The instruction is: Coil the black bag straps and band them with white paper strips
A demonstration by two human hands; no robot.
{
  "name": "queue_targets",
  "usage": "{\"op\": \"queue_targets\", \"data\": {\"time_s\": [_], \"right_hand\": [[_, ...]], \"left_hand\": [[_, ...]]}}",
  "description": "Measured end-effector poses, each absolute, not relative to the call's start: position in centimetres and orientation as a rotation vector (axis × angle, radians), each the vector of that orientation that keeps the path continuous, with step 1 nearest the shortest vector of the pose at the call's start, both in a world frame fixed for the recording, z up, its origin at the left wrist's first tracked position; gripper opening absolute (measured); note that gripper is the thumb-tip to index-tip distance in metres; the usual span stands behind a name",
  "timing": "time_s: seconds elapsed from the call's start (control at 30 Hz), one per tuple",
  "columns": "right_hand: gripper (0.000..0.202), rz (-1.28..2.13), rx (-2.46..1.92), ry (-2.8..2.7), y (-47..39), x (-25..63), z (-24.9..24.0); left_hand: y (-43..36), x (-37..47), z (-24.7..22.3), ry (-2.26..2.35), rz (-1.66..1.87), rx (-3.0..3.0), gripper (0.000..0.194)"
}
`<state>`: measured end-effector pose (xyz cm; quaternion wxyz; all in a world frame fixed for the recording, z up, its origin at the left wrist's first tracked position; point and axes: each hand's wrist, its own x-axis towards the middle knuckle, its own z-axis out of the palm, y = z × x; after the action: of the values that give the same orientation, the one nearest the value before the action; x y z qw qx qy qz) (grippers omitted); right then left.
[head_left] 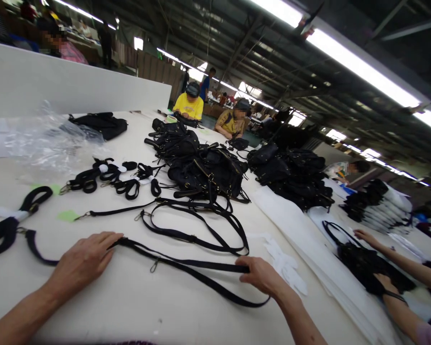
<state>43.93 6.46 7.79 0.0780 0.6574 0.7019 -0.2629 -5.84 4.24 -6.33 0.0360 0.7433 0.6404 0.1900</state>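
A long black strap point(187, 262) lies stretched across the white table point(136, 306), with a metal snap hook point(154, 265) along it. Over the strap's left part, my left hand point(88, 256) has its fingers together and pressed down on the webbing; a short strap length point(39, 254) runs out on its other side. My right hand point(260, 274) pinches the strap near its right-hand loop. Just beyond my hands lies another looped black strap point(201, 218) with metal hooks. Several bundled straps point(89, 175), some with white wraps, lie farther left.
Piles of black bags point(208, 167) fill the table's middle and right. Clear plastic point(46, 143) lies at the left, white sheets point(294, 230) and a white glove point(283, 263) at the right. A co-worker's hands point(368, 238) handle a black bag; other people sit across the table.
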Motion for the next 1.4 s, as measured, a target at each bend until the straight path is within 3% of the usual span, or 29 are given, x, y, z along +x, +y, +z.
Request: {"op": "queue_targets", "data": {"time_s": [0.1, 0.2, 0.37, 0.5, 0.8, 1.03, 1.23, 1.4], "right_hand": [[0.042, -0.331, 2.1, 2.213, 5.8, 43.0, 6.7], [0.036, 0.001, 2.033, 2.501, 5.2, 39.2, 4.9], [0.011, -0.173, 1.694, 2.831, 3.7, 28.5, 0.1], [0.013, -0.144, 1.625, 2.909, 3.5, 23.7, -1.2], [0.012, -0.028, 1.672, 2.806, 4.1, 23.7, -1.6], [0.017, -0.013, 1.421, 2.943, 4.3, 20.7, -4.5], [0.021, -0.045, 1.616, 2.8, 5.3, 20.5, -4.9], [0.011, -0.076, 1.856, 2.68, 5.4, 21.7, -5.4]], "left_hand": [[4.9, -4.5, -6.6, 1.733, 0.592, 2.503, 0.047], [5.8, -2.7, -7.2, 1.564, 0.592, 2.55, 0.04], [6.7, -1.0, -7.9, 1.479, 0.594, 2.426, 0.026], [6.4, -0.9, -8.1, 1.475, 0.647, 2.423, 0.025], [7.4, -3.1, -14.1, 1.404, 0.701, 2.466, 0.033], [7.0, -2.8, -13.3, 1.476, 0.611, 2.409, 0.032], [7.1, -3.0, -13.7, 1.465, 0.641, 2.423, 0.035], [7.5, -3.5, -14.5, 1.421, 0.624, 2.447, 0.035]]}}
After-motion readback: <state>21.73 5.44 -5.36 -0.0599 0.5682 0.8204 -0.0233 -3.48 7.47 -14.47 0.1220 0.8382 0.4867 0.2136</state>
